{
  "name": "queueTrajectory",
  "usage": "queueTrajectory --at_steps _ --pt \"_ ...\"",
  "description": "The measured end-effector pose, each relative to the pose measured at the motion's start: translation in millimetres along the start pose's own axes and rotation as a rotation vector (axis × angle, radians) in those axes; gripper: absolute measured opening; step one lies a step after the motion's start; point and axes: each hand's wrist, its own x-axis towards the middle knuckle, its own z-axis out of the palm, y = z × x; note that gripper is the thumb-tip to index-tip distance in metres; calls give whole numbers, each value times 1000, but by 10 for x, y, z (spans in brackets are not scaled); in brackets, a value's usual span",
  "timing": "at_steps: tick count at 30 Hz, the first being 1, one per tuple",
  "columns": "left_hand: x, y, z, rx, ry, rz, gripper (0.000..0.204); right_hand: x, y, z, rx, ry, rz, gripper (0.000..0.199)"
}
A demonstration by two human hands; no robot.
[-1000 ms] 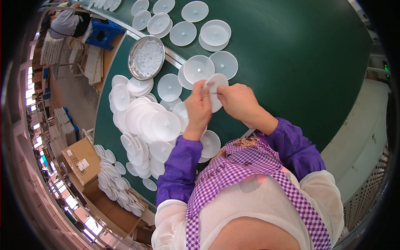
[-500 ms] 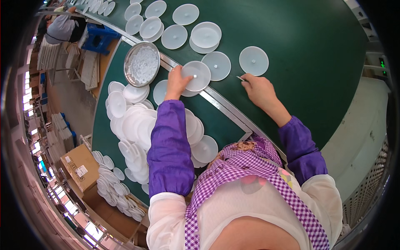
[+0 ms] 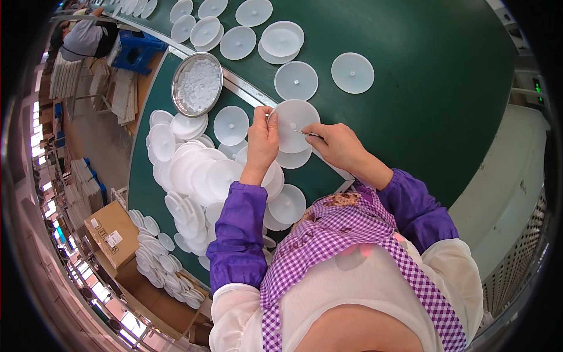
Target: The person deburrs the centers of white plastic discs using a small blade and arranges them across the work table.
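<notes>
Green belt, 2 hands (bare) gripping disc

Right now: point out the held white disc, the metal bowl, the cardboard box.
white disc [image 3: 296, 120], head view, bare face near centre
metal bowl [image 3: 176, 97], head view, left rim
cardboard box [image 3: 111, 226], head view, top panel

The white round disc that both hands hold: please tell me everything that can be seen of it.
The white round plastic disc looks thin, smooth and slightly translucent, with a small nub at its centre. It is held over the metal rail between the green surfaces. The left hand grips its left rim; the right hand touches its right side with a thin metal tool. Its lower edge overlaps another white disc.
</notes>
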Motion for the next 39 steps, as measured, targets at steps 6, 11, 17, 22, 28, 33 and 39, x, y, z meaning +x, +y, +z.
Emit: queueTrajectory --at_steps 6,11,17,22,28,33,39 --pt "-91 92 -12 -10 28 128 23 -44 -93 12 -59 -19 26 23" --pt "-109 122 -4 -24 34 132 22 -59 -59 2 -47 52 -37 23" --pt "-225 229 290 -66 18 200 18 -77 -85 123 -439 20 -3 13" --pt "-77 172 336 -110 -202 301 32 -29 226 6 -374 120 88 11" --pt "111 -475 104 817 -356 72 40 45 436 -297 -458 179 147 17" --pt "158 -440 -22 272 -456 -143 31 -22 296 -81 -145 49 84 22" --pt "16 -70 -92 -129 -379 -110 32 -101 100 48 88 -24 66 24"
